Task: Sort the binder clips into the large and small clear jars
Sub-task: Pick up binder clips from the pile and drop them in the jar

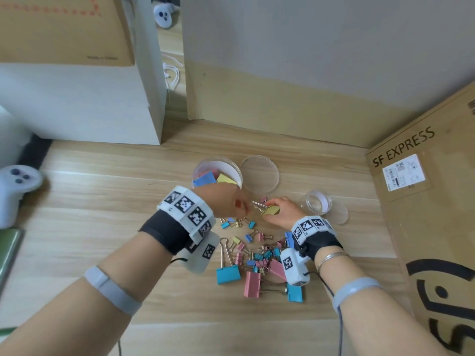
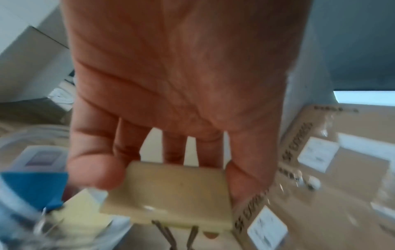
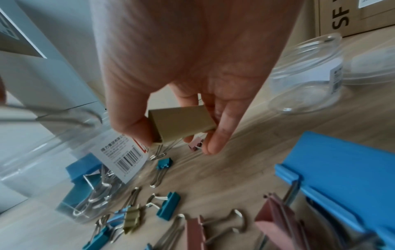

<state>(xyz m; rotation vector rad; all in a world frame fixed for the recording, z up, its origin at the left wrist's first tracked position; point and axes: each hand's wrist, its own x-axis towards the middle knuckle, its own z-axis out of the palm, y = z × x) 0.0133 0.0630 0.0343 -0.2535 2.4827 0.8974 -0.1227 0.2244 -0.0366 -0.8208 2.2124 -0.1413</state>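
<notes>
My left hand hovers at the near rim of the large clear jar, which holds blue, yellow and pink big clips. Its thumb and fingers pinch a large yellow binder clip; the back of the hand hides that clip in the head view. Just to the right, my right hand pinches a second large yellow clip low over the floor, wire handles pointing left. The small clear jar stands right of that hand and looks empty. A heap of mixed clips lies on the floor between my wrists.
The large lid lies beside the big jar and the small lid lies by the small jar. An SF Express carton walls the right side. A white box and a white controller sit on the left.
</notes>
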